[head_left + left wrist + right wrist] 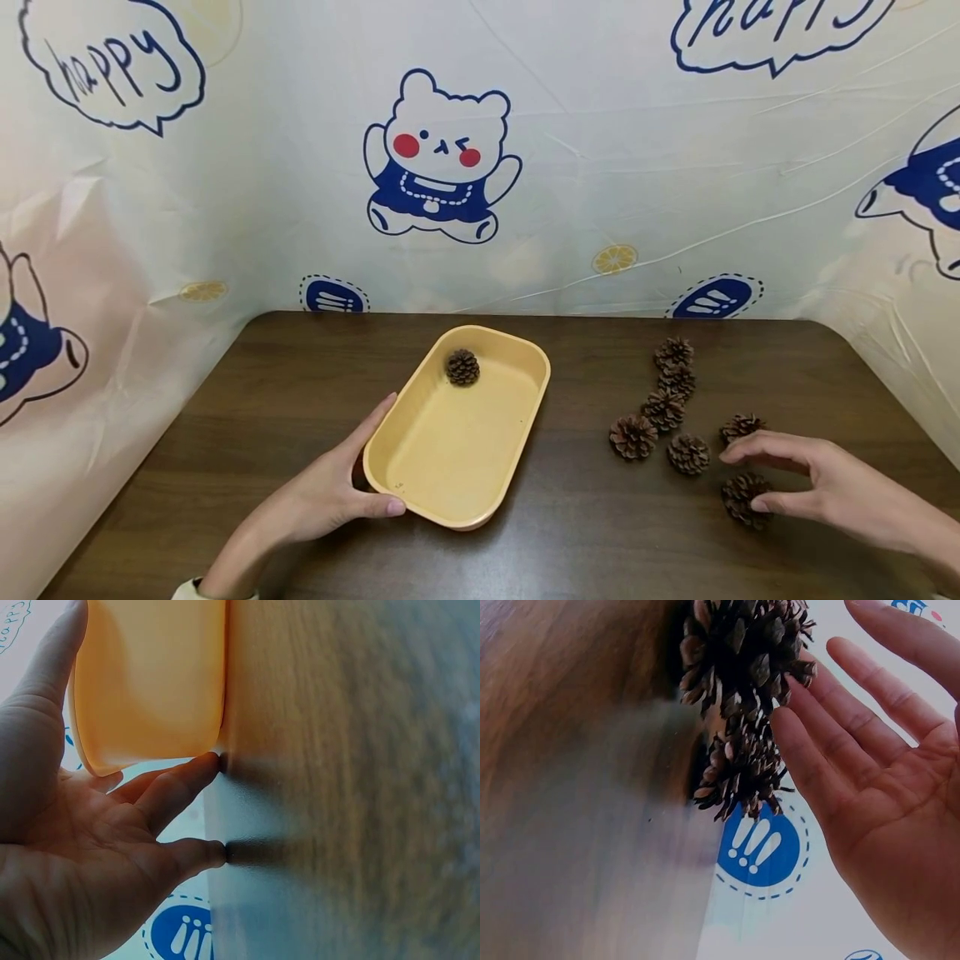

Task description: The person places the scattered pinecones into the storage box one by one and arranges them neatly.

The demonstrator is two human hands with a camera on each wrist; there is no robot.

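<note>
My left hand (326,492) lies at the near left corner of a yellow rectangular tray (517,446). Its thumb touches the front rim while the index finger lies along the left side. In the left wrist view, other fingers of this hand rest spread on the table beside the tray (150,690). One pine cone (462,367) sits inside, at the far left end. My right hand (817,479) reaches over a pine cone (745,500), thumb at its right edge and fingers apart above it. Another pine cone (742,427) lies just behind those fingertips. The right wrist view shows pine cones (742,652) beside spread fingers.
Several more pine cones (664,410) form a loose line on the right of the brown wooden table (585,533). A printed cloth (600,167) with cartoon bears hangs behind the table and along both sides.
</note>
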